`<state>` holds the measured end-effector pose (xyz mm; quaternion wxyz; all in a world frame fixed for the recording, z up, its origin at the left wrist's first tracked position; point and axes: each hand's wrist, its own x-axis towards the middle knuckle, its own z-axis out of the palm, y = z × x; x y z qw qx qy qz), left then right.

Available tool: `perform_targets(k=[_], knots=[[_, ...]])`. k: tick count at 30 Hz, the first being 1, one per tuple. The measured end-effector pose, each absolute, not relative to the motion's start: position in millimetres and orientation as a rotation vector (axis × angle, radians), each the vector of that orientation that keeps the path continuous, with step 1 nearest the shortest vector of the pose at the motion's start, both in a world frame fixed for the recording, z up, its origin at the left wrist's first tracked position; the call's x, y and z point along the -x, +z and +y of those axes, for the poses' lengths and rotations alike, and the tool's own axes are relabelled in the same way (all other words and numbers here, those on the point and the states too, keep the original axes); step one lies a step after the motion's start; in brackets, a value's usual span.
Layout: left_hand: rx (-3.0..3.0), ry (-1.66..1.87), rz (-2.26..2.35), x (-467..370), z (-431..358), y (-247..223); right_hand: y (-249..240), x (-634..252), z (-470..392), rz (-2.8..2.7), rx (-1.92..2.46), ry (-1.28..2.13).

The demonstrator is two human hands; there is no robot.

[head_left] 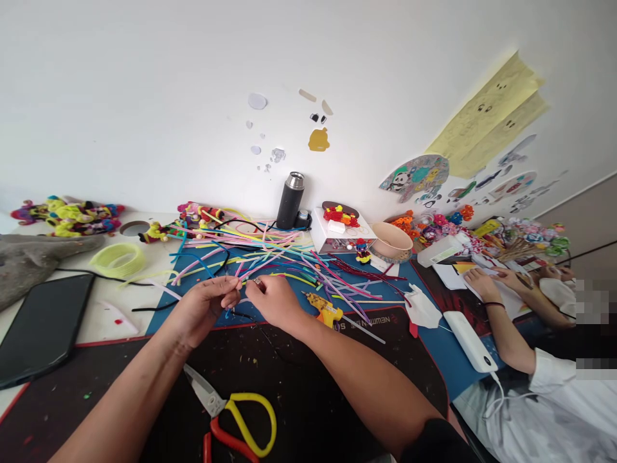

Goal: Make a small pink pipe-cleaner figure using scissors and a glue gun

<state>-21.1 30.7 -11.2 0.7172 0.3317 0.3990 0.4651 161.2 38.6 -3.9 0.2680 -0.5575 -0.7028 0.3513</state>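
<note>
My left hand point(209, 305) and my right hand point(274, 299) meet fingertip to fingertip over the blue mat. The fingers of both are pinched around something small; strands show beside them, but I cannot make out the piece itself. Behind the hands lies a loose pile of colourful pipe cleaners point(270, 241). To the right of my right hand rests a yellow glue gun point(328, 310). Scissors point(222, 408) with yellow and red handles lie open on the black mat point(308, 392), between my forearms.
At the left are a tablet point(43, 321) and a yellow-green coil point(118, 259). A black thermos point(290, 200), a white box point(340, 238) and a bowl point(391, 241) stand at the back. To the right, a power bank point(470, 341) lies near another person's arm point(506, 331).
</note>
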Motion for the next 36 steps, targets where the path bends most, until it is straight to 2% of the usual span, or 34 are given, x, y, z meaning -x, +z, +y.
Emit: perform_targets(k=[24, 36], knots=[[-0.742, 0.992, 0.875, 21, 31, -14, 6, -158, 37, -1.861, 1.534, 0.953], [-0.699, 0.988, 0.872, 20, 29, -11, -4, -166, 39, -1.841, 1.532, 0.927]])
